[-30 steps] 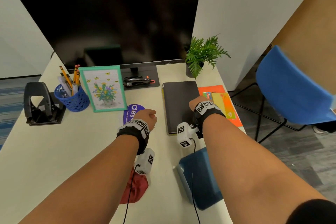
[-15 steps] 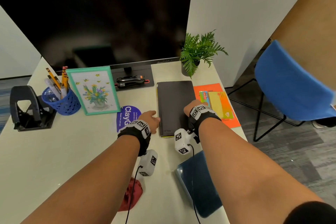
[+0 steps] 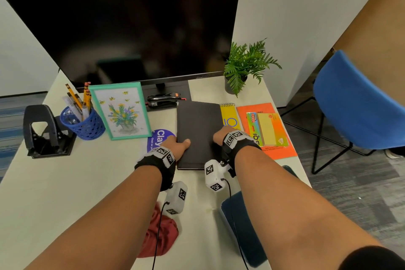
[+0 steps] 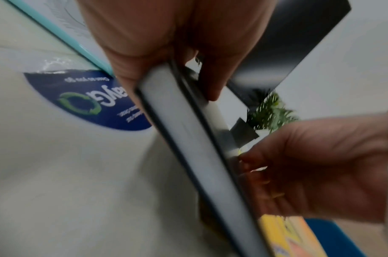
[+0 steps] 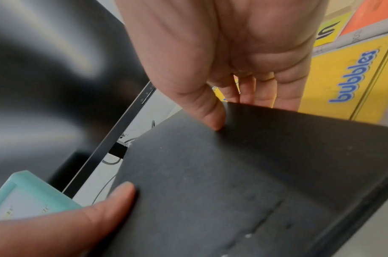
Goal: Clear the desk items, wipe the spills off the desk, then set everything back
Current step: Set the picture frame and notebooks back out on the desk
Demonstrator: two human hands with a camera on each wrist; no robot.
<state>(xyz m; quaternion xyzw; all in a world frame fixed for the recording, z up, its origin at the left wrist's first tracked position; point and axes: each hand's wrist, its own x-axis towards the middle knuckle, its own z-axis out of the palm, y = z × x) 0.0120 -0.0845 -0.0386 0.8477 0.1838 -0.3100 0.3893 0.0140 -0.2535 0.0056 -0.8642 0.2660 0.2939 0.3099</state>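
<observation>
A black notebook [image 3: 198, 129] lies in front of the monitor, its near part tilted up off the desk [image 3: 65, 193]. My left hand [image 3: 178, 144] grips its left edge, thumb on the cover and fingers underneath. My right hand [image 3: 219, 136] holds the right edge the same way. The left wrist view shows the notebook's edge [image 4: 199, 156] pinched in my left hand [image 4: 166, 74], with my right hand [image 4: 320, 173] across from it. In the right wrist view my right thumb [image 5: 203, 107] presses the black cover [image 5: 232, 191]. A red cloth [image 3: 160, 234] lies near the front edge.
To the right lie a yellow spiral notepad [image 3: 229, 115], a sticky-note pack [image 3: 267, 129] and an orange folder [image 3: 278, 149]. To the left are a purple sticker [image 3: 158, 139], picture frame [image 3: 120, 109], pencil cup [image 3: 84, 124] and hole punch [image 3: 41, 131]. Behind: stapler [image 3: 163, 101], plant [image 3: 243, 68], monitor [image 3: 131, 24].
My left hand went from a fist beside the sticker to the notebook's left edge and took hold. The notebook has shifted left, uncovering the yellow spiral notepad.
</observation>
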